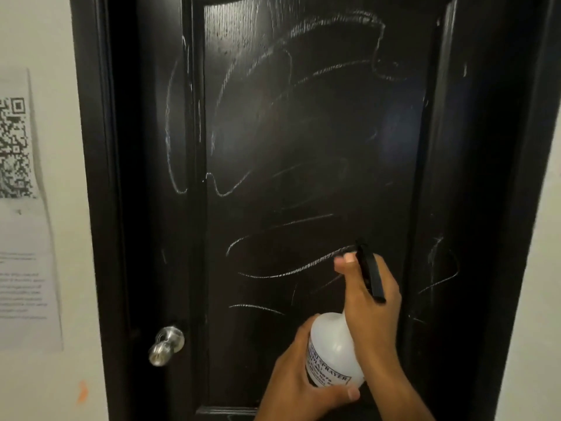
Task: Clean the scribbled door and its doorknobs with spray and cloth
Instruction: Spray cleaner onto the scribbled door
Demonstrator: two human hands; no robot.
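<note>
**Two hands are holding a spray bottle in front of a scribbled black door**

On the far left, a white wall (36, 31) is showing. A sheet of paper (25, 226) is hanging on it. The paper is carrying a black and white square code at the top and some small blurry lines of writing lower down. The words are too blurry to read. Low on the wall, a small orange mark (82, 391) is showing.

Next comes the black door (303, 132). It is standing shut in its black frame. White scribbles (288, 268) are running all over it, in loops near the top and in long wavy lines lower down. A few more marks are sitting on the right side of the door.

Low on the left side of the door, a shiny silver doorknob (166, 345) is sticking out.

To the right of the knob, the left hand (299, 387) is holding the bottom part of a white spray bottle (332, 349). Its fingers are curling round the bottle, and its thumb is pressing on the label. The label is carrying black letters, and the word SPRAYER is showing.

The right hand (368, 294) is gripping the neck of the bottle, just above the left hand. Its fingers are wrapping round the black spray top (368, 270). The top is pointing at the door, close to a long white line.

On the far right, more white wall is showing beside the door frame.
</note>
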